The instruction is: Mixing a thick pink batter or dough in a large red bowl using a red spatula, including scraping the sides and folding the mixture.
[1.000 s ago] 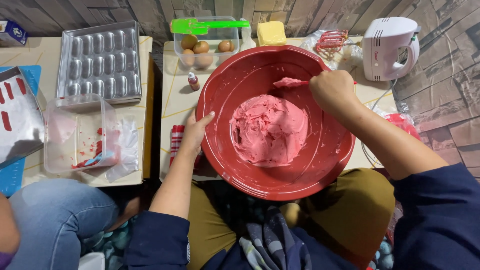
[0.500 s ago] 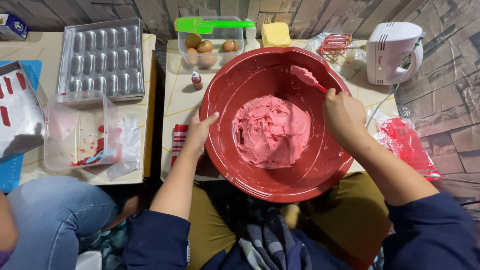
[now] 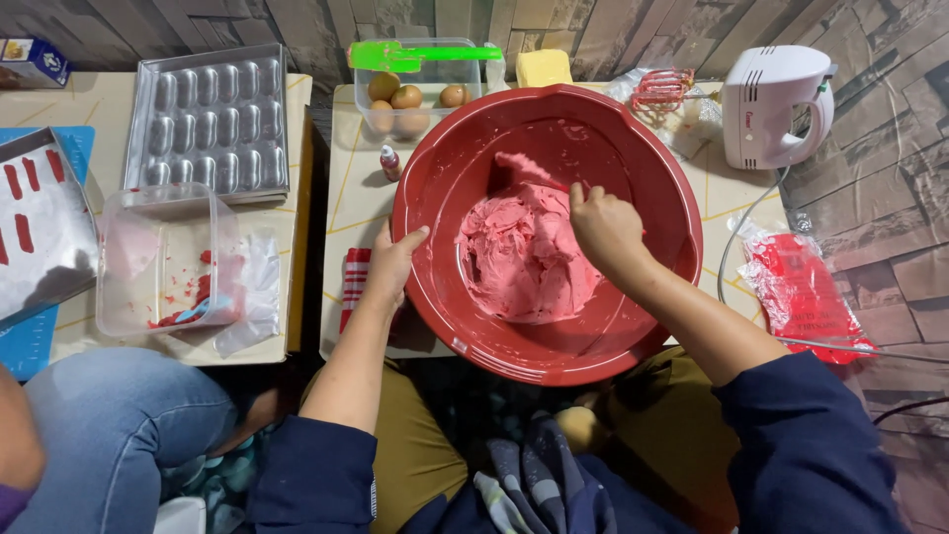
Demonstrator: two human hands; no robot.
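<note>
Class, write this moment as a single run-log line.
left hand: steadies red bowl rim | right hand: grips spatula in pink batter | nearby: hand mixer, eggs

Left table: metal mould tray (image 3: 210, 121) with oval cavities; clear plastic container (image 3: 168, 259) smeared red, just in front of it; foil-lined tray (image 3: 44, 232) with red strips, resting on blue mat (image 3: 30, 341). Right table: clear tub (image 3: 420, 94) holding eggs (image 3: 405, 96), green spatula (image 3: 415, 55) across its rim; yellow butter block (image 3: 544, 67); white hand mixer (image 3: 776, 104); red packet (image 3: 803, 292) near cable.
</note>
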